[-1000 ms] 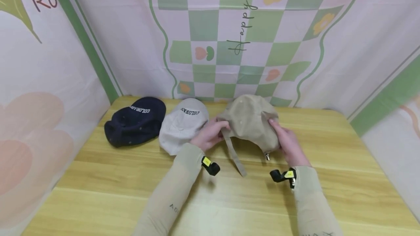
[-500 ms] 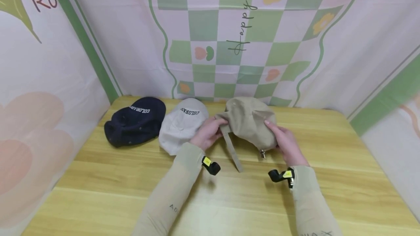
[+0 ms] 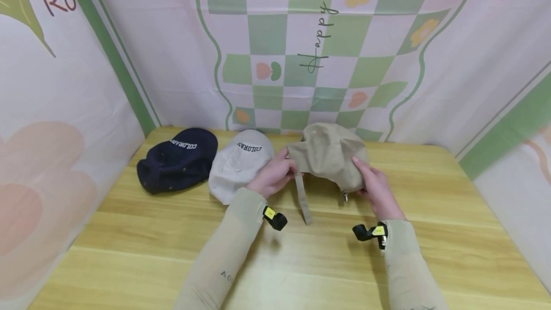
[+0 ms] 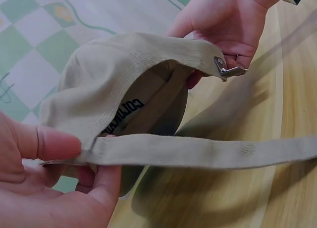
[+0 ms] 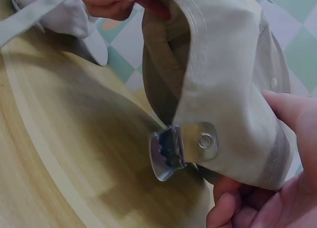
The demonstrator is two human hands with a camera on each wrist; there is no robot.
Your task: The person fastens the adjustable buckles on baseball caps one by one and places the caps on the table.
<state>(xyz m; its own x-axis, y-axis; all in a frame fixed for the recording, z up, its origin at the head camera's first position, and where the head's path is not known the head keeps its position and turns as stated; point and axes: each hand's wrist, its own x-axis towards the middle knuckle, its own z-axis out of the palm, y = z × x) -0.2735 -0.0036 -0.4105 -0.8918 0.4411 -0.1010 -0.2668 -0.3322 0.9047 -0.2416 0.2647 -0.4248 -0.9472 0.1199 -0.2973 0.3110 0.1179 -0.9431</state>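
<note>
Between both hands a khaki baseball cap (image 3: 329, 152) is held above the table, its back opening toward me. My left hand (image 3: 273, 173) pinches the cap's left edge where the strap (image 4: 208, 151) begins, thumb on top and fingers beneath. Undone, the strap hangs down from there. My right hand (image 3: 379, 188) grips the right side, thumb on the outside and fingers under the edge. Beside that hand the metal buckle (image 5: 185, 146) dangles with its clasp flipped up. Dark lettering (image 4: 128, 113) shows through the back opening.
To the left lie a light grey cap (image 3: 238, 161) and a navy cap (image 3: 181, 159), both lettered, on the wooden table (image 3: 142, 262). My left hand overlaps the grey cap's right side in the head view. A patterned curtain (image 3: 301, 37) rises behind the table's far edge.
The khaki cap dipped and turned slightly, then rose again, with its left edge now flatter beside my left fingers. The strap's loose end has swung left. Both hands keep their grip.
</note>
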